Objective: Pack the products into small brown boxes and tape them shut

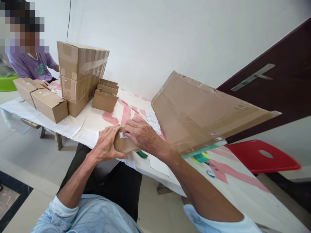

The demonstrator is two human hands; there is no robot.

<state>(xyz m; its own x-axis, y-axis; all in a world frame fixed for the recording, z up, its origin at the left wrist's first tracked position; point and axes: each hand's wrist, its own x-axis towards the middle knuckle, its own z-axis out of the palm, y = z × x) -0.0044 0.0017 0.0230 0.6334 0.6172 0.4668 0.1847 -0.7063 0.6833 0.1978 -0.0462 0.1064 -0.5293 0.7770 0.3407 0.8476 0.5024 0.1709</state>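
A small brown cardboard box [125,144] is held at the table's near edge. My left hand [105,144] grips its left end, with the thumb along the near side and the fingers over the far side. On the box's upper face is a small white sticker [121,134] with a dark outline. A second sticker lies beside it, partly covered by my right hand [141,134]. The fingers of that hand are bent and pressed together on this second sticker, against the box. A green curved object [142,154] shows just below the box, mostly hidden.
Taped cardboard boxes [82,64] are stacked at the back left, with closed boxes [50,103] and open boxes [105,100] around them. A large cardboard sheet [194,113] leans on the right, near a tape roll [201,157] and red chair [264,157]. A person [36,66] sits far left.
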